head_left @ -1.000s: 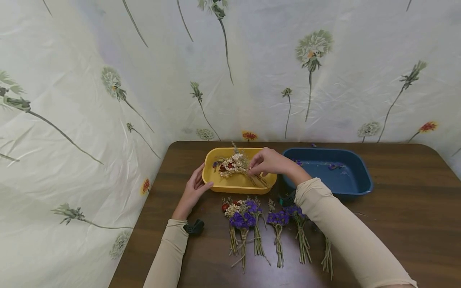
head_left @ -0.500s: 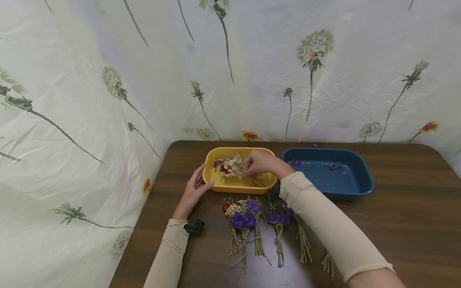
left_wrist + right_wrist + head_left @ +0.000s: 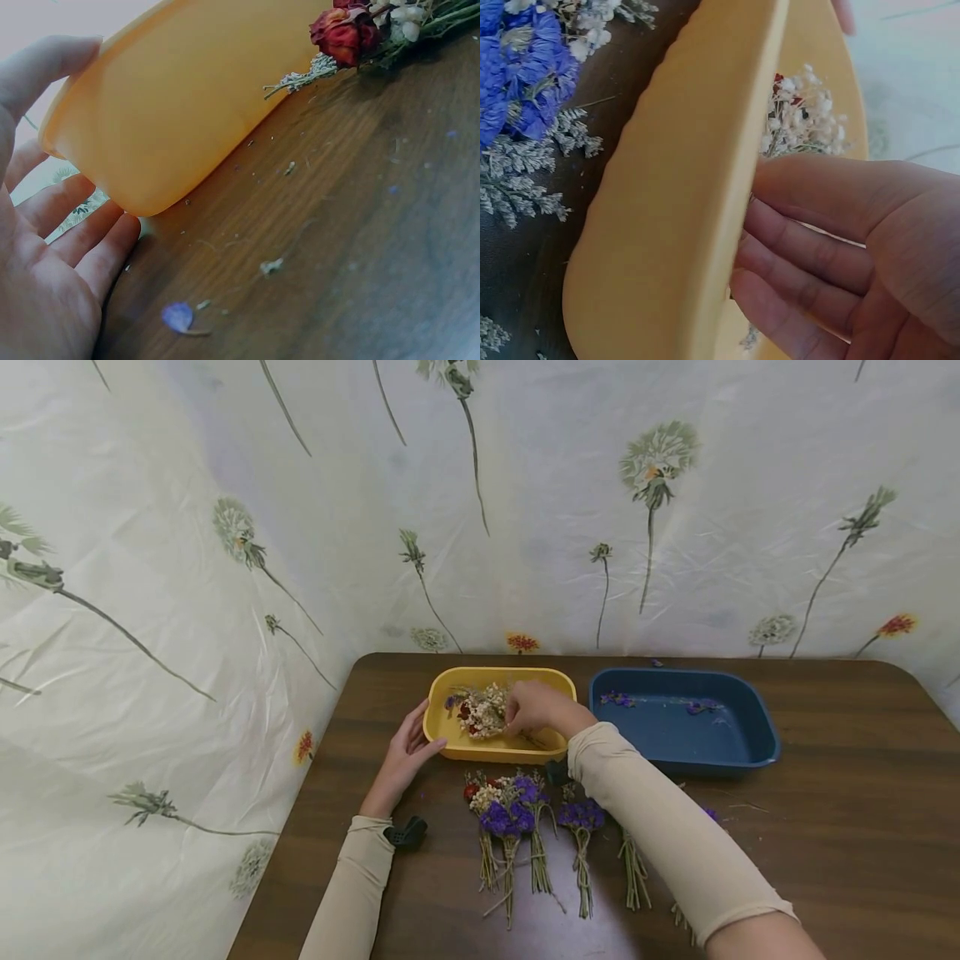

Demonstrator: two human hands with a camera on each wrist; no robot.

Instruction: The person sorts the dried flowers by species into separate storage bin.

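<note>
Right hand (image 3: pixel 542 706): reaching into the yellow basin (image 3: pixel 495 755). Fingers bent inward, thumb and index drawn together; they pinch a dried bouquet (image 3: pixel 476 714) of cream and red flowers. The near rim covers part of my fingertips in the right wrist view. Bouquet position: inside the basin, flower heads just left of these fingers, stems partly hidden beneath the hand.

Left hand (image 3: pixel 408 752): spread wide, nearly straight, at the basin's left end. Thumb touches the rim; the other 4 fingers extend past the outside of the end wall, curled around nothing.

Surroundings: right of my right fingers, a blue basin (image 3: pixel 675 739) holds 2 patches of loose purple flowers (image 3: pixel 701 707). Nearer my body than my right fingers, at least 5 dried-flower bundles (image 3: pixel 506 818) lie on the wood-grain table (image 3: pixel 442 902), some partly hidden by my right sleeve (image 3: pixel 660 827). Just beside my left fingers, 1 purple petal (image 3: pixel 178 316) lies among plant crumbs.
</note>
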